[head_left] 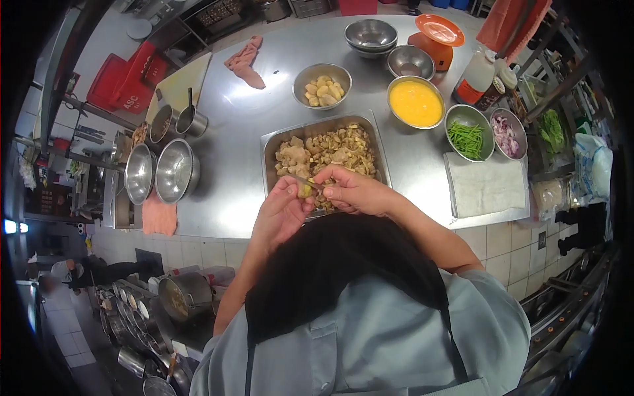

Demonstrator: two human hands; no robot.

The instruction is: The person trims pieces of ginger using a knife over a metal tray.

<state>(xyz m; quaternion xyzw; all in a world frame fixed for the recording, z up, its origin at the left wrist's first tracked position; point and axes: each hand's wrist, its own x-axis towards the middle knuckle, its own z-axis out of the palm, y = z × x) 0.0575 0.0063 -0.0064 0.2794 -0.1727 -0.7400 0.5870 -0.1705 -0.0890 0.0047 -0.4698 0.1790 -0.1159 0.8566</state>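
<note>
Near the middle of the bench's (221, 158) close edge, over a deep metal pan (266, 158), the left hand (282, 210) is pinching a small yellowish piece (305, 190), its fingers closed on it, while the right hand (353, 191) is holding what looks like a thin knife (300, 179) against it, fingers together. Small cut pieces (350, 138) are filling most of the pan, so much of the cutting seems done; larger pale pieces (323, 92) are sitting in a bowl just beyond, and whether those are waiting or finished I cannot tell. The piece in hand is looking unfinished. Bare metal is running between the pan and the two steel bowls (175, 171) toward the left edge, leaving the widest room; a narrower gap is separating the pan from the white cloth (485, 185) at the near right corner. Yellow liquid (416, 102), green vegetables (466, 138) and sliced onion (506, 134) are crowding the right side in bowls.
</note>
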